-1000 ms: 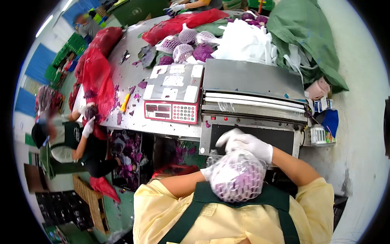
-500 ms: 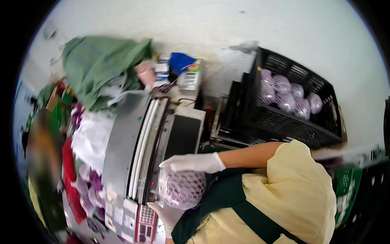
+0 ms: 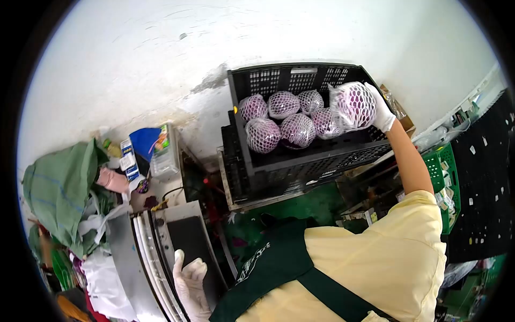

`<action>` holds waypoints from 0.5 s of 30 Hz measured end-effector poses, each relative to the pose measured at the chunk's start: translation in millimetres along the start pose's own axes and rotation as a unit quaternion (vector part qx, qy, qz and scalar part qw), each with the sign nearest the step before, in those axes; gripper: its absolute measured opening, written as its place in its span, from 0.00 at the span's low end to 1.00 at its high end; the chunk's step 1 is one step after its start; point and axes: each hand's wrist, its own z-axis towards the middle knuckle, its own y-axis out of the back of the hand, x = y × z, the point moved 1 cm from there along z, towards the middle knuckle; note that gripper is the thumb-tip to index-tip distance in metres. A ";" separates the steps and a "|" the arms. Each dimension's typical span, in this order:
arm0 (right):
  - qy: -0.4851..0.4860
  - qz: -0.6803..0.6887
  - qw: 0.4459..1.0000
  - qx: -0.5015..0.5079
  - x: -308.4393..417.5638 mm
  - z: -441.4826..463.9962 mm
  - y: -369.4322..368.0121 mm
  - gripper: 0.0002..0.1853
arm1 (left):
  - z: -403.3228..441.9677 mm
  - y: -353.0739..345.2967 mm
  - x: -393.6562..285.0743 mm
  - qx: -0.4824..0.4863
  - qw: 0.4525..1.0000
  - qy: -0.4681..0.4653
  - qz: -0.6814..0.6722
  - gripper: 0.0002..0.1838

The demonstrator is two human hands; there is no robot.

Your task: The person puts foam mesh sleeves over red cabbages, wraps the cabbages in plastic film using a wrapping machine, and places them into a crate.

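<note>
My right hand (image 3: 381,111), in a white glove, is closed around the far side of a wrapped red cabbage (image 3: 358,106). The cabbage has a white foam net and clear film around it, and is at the right end of a black crate (image 3: 300,163). Several similar wrapped cabbages (image 3: 298,130) lie in rows in the crate, to the left of it. My left hand (image 3: 191,284), also gloved, is over the dark panel of the wrapping machine (image 3: 185,241). Its fingers are loosely bent and apart, with nothing in them.
A green cloth (image 3: 61,188) and a blue item (image 3: 145,142) lie beyond the machine. White plastic (image 3: 110,284) is at its left. A green basket (image 3: 448,188) stands at the right, near a cardboard box (image 3: 405,121). The white wall (image 3: 161,53) rises behind the crate.
The view has turned right toward the crate. My right hand has carried the wrapped cabbage from the machine's edge into the crate. My left hand, now apart from it, is over the machine.
</note>
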 end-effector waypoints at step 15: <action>-0.032 -0.571 0.816 -0.081 -72.2 135.5 6.1 0.26 | -143.9 53.1 23.7 -0.174 0.979 -0.042 -0.099 0.29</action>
